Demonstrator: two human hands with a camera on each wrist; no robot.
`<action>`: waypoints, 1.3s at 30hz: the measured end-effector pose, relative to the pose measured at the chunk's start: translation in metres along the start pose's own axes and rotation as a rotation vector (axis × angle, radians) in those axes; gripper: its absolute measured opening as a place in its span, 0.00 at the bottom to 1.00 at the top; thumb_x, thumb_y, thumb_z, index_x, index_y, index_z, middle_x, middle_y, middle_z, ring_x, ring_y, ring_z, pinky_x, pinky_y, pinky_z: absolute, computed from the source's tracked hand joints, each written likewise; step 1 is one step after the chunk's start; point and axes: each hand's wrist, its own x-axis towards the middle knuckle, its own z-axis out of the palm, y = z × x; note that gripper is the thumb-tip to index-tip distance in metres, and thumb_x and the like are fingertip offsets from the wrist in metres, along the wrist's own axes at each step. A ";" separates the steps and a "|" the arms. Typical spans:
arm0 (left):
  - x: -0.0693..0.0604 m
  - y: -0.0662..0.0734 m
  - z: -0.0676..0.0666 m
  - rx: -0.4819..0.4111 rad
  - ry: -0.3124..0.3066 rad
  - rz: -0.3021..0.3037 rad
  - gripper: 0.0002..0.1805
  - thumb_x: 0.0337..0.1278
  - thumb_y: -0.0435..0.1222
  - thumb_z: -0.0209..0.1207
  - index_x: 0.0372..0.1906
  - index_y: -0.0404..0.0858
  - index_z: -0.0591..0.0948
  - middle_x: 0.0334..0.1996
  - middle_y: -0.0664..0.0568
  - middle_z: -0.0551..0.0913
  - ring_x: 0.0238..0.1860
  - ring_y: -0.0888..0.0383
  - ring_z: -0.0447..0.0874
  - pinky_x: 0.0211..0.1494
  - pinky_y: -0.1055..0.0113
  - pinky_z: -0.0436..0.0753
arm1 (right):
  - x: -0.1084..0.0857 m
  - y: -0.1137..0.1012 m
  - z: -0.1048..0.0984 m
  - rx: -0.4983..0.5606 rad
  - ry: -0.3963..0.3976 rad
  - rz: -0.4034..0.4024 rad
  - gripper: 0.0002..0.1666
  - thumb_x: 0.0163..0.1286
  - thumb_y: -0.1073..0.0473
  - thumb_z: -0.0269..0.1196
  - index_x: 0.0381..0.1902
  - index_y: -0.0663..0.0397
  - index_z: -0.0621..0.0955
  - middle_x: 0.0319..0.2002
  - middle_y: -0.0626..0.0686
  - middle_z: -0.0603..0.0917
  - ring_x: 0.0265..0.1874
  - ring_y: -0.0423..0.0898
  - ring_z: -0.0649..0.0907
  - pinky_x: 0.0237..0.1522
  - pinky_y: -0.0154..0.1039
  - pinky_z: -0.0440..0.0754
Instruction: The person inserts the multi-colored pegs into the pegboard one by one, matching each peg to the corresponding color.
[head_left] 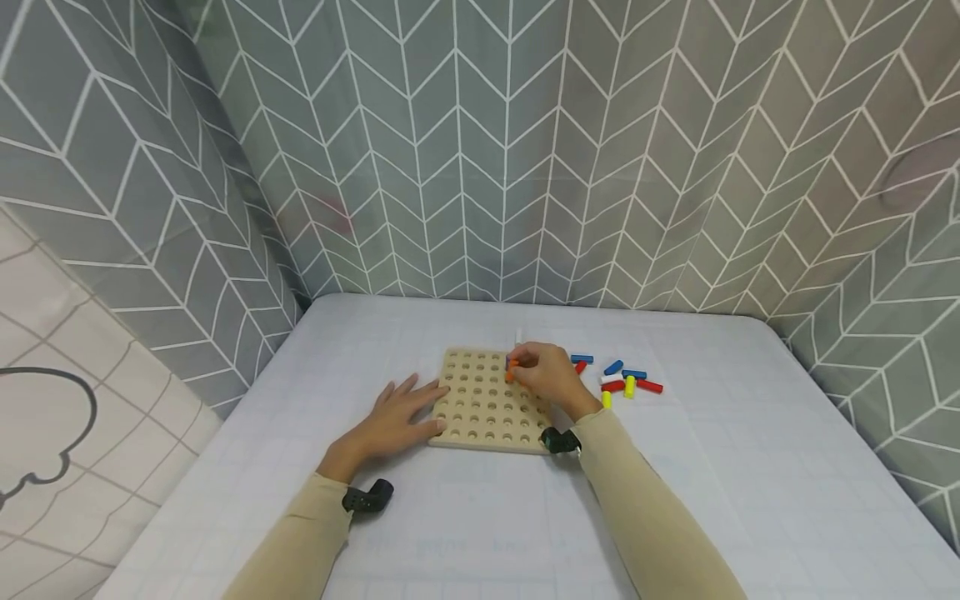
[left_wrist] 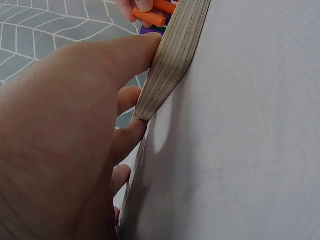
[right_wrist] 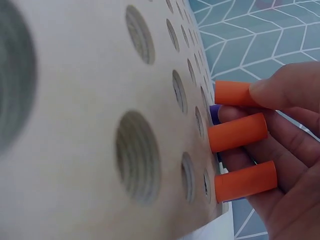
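Observation:
A pale wooden board [head_left: 487, 446] with rows of round holes lies on the table. My left hand [head_left: 390, 421] rests at its left side, the fingers spread and relaxed, thumb and fingertips touching the board's edge. Over the far right part of the board, my right hand [head_left: 551, 375] pinches an orange peg [right_wrist: 232, 93] between thumb and finger, tilted sideways just off the surface. Below it in the right wrist view, two more orange pegs, an upper one [right_wrist: 237, 132] and a lower one [right_wrist: 245, 181], stand in holes. A purple peg [right_wrist: 215, 114] shows partly behind the fingers.
Right of the board lie loose pegs: blue [head_left: 634, 374], red [head_left: 650, 387], yellow [head_left: 630, 387] and white [head_left: 611, 379]. White cloth covers the table [head_left: 420, 533]. A patterned grey curtain [head_left: 480, 167] hangs behind it.

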 end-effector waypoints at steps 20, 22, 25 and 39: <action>0.003 -0.004 0.002 0.010 -0.003 -0.021 0.37 0.66 0.62 0.52 0.76 0.54 0.66 0.77 0.56 0.59 0.80 0.46 0.39 0.77 0.41 0.34 | -0.001 -0.006 0.001 -0.062 -0.041 0.020 0.10 0.65 0.65 0.67 0.45 0.54 0.85 0.38 0.47 0.86 0.40 0.44 0.83 0.49 0.43 0.84; 0.003 -0.004 0.002 0.011 -0.001 -0.021 0.37 0.66 0.62 0.52 0.76 0.54 0.66 0.77 0.56 0.59 0.80 0.46 0.40 0.77 0.41 0.34 | -0.001 -0.006 0.000 -0.065 -0.043 0.023 0.10 0.66 0.65 0.67 0.46 0.54 0.85 0.38 0.47 0.86 0.40 0.44 0.83 0.49 0.43 0.84; 0.003 -0.003 0.002 0.009 0.001 -0.020 0.37 0.66 0.62 0.52 0.76 0.54 0.66 0.77 0.56 0.59 0.80 0.46 0.40 0.77 0.41 0.34 | -0.001 -0.006 0.000 -0.069 -0.045 0.019 0.11 0.66 0.65 0.67 0.46 0.55 0.85 0.39 0.47 0.86 0.40 0.44 0.83 0.48 0.42 0.84; 0.000 -0.001 0.000 0.001 0.009 -0.006 0.36 0.67 0.61 0.53 0.76 0.54 0.66 0.77 0.55 0.59 0.80 0.44 0.40 0.77 0.41 0.34 | -0.002 -0.005 -0.002 -0.081 -0.048 0.007 0.11 0.66 0.64 0.67 0.46 0.54 0.86 0.41 0.47 0.87 0.43 0.45 0.84 0.49 0.43 0.84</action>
